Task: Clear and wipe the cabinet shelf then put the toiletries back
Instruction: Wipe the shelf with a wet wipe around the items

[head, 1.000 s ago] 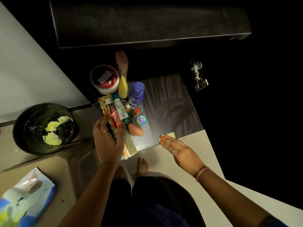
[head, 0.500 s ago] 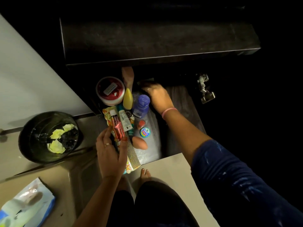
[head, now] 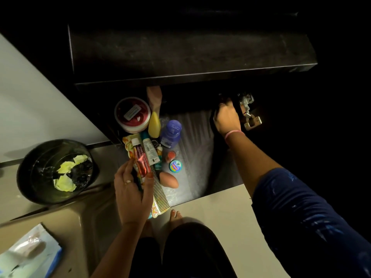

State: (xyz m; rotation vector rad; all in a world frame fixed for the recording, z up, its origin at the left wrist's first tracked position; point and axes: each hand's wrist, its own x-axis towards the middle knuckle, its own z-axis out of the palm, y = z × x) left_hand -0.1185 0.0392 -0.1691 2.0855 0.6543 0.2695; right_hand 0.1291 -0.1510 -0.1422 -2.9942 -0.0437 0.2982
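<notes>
Dark cabinet walls are closing in around the shelf, which is catching a patch of light along its bare middle. I am taking the red-lidded jar at the shelf's back left as my landmark. Just right of the jar a yellow bottle is standing, and right of that a purple bottle. In front of the jar two tubes are lying side by side on a patterned pouch: a red tube and a white tube. A comb is lying further forward of them, with a small round tin and a tan egg-shaped sponge just to its right.

I am watching the left hand pinching the near end of the red tube between thumb and fingers. Far right of the jar, the right hand is reaching to the shelf's back right corner, beside a metal hinge; its fingers are curling down into shadow, and I cannot tell whether they are holding anything.

Left and forward of the jar, a black bin is holding crumpled yellow wipes. A wipes pack is lying well forward of that.
</notes>
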